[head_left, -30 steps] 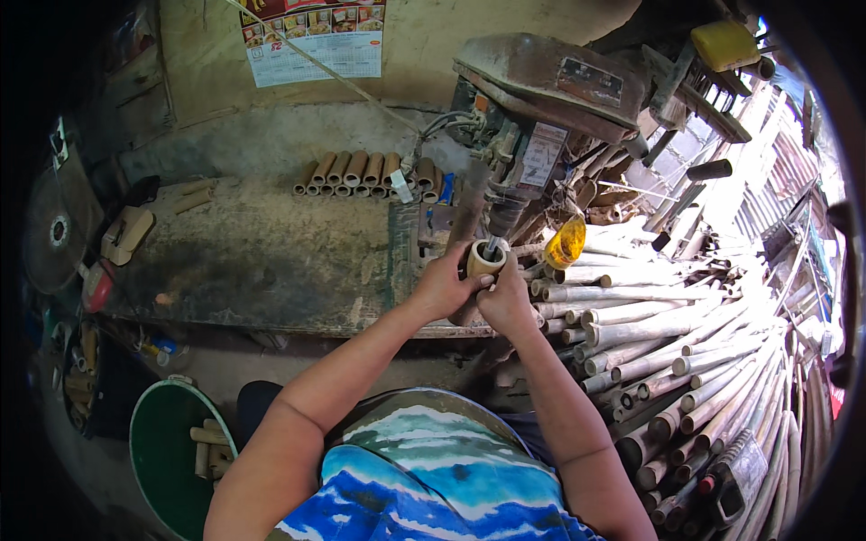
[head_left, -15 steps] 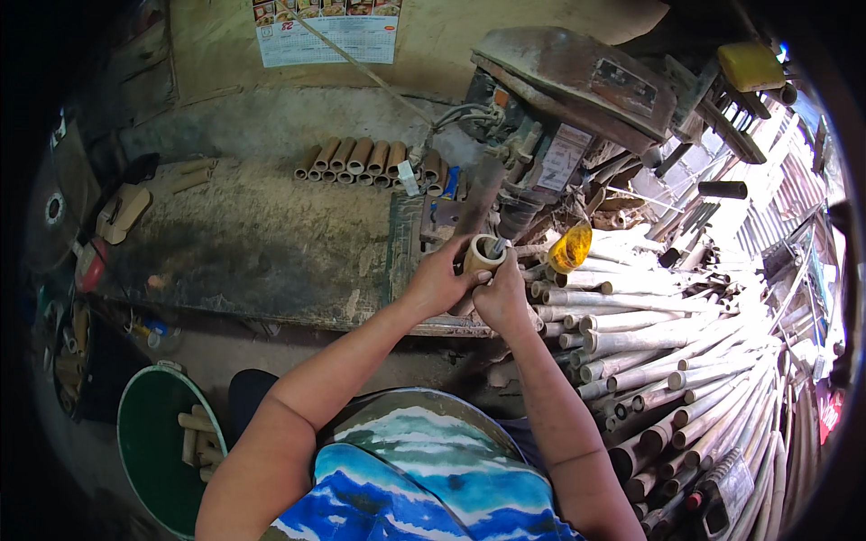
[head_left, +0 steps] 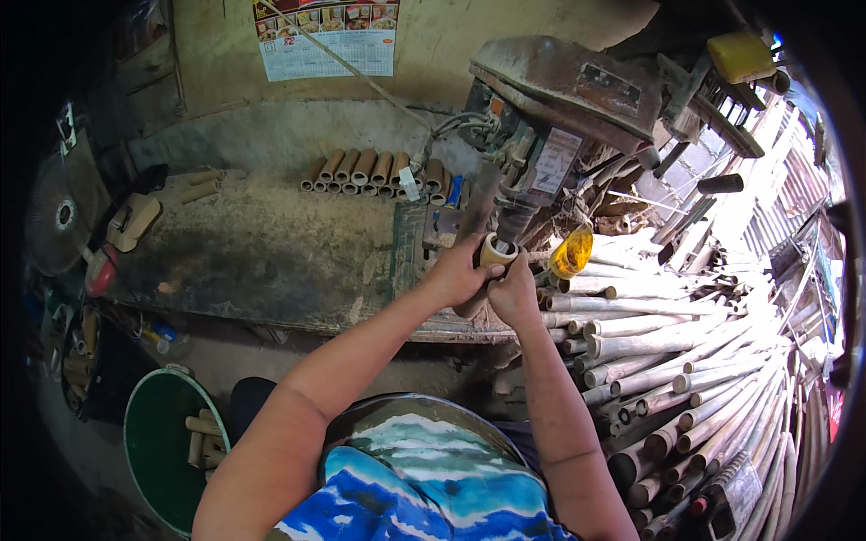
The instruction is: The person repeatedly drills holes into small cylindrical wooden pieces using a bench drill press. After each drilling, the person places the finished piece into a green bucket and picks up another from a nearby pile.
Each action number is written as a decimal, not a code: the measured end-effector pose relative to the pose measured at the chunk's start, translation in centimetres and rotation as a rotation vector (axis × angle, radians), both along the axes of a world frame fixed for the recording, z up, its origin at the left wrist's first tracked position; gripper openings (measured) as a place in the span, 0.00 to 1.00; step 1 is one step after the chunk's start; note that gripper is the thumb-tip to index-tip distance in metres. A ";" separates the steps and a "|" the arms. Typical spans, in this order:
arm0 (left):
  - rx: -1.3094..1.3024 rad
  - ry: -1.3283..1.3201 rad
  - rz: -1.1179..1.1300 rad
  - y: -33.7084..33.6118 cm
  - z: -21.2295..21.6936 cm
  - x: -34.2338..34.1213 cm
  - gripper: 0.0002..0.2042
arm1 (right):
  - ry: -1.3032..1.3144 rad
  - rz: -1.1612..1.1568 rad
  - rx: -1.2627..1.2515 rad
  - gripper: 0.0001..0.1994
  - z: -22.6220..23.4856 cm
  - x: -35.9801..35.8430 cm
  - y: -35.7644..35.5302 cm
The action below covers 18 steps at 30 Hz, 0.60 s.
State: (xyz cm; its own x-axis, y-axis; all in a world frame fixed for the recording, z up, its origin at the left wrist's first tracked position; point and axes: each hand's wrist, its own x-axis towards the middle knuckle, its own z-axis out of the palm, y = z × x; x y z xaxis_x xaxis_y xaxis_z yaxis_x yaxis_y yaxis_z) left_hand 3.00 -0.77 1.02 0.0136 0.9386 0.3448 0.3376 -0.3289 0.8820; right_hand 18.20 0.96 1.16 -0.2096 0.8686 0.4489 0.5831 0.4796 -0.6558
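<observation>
Between both hands I grip a short bamboo tube (head_left: 492,256), its pale open end tilted up under a drill press (head_left: 568,99). The press's bit (head_left: 507,236) reaches down to the tube's mouth; how deep it sits inside I cannot tell. My left hand (head_left: 460,272) wraps the tube's left side, thumb across its front. My right hand (head_left: 512,290) closes on its right side, with some fingers hidden. Beyond them, several cut bamboo tubes (head_left: 363,166) lie stacked in two rows at the back of the dusty workbench (head_left: 262,261).
Long bamboo poles (head_left: 649,343) fill the right side. A yellow translucent container (head_left: 572,252) hangs beside the press. A green tub (head_left: 144,442) with bamboo pieces stands lower left. At far left is a round saw blade (head_left: 63,216); a calendar (head_left: 327,41) hangs on the wall.
The tube and both hands have shifted slightly to the right, and the tube's mouth sits closer around the drill bit. The whole view has tipped a little upward.
</observation>
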 end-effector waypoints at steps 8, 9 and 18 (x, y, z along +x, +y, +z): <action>0.138 0.090 -0.030 -2.1 0.5 0.7 0.34 | 0.054 0.050 0.104 0.26 0.0 0.9 -1.9; 0.103 0.085 -0.028 -2.4 0.5 0.6 0.34 | 0.046 0.052 0.127 0.26 -0.2 0.8 -2.1; -0.030 -0.016 -0.008 -3.2 -0.6 -0.9 0.33 | 0.108 0.108 0.057 0.23 0.4 -1.3 -4.2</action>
State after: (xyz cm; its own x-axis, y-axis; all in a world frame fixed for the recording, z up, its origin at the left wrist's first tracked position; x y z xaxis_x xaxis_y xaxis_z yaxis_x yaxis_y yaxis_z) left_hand 2.09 -3.93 0.45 0.0160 0.9482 0.3172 0.3203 -0.3054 0.8968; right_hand 16.85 -3.25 1.57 -0.2482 0.8162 0.5217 0.4535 0.5738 -0.6820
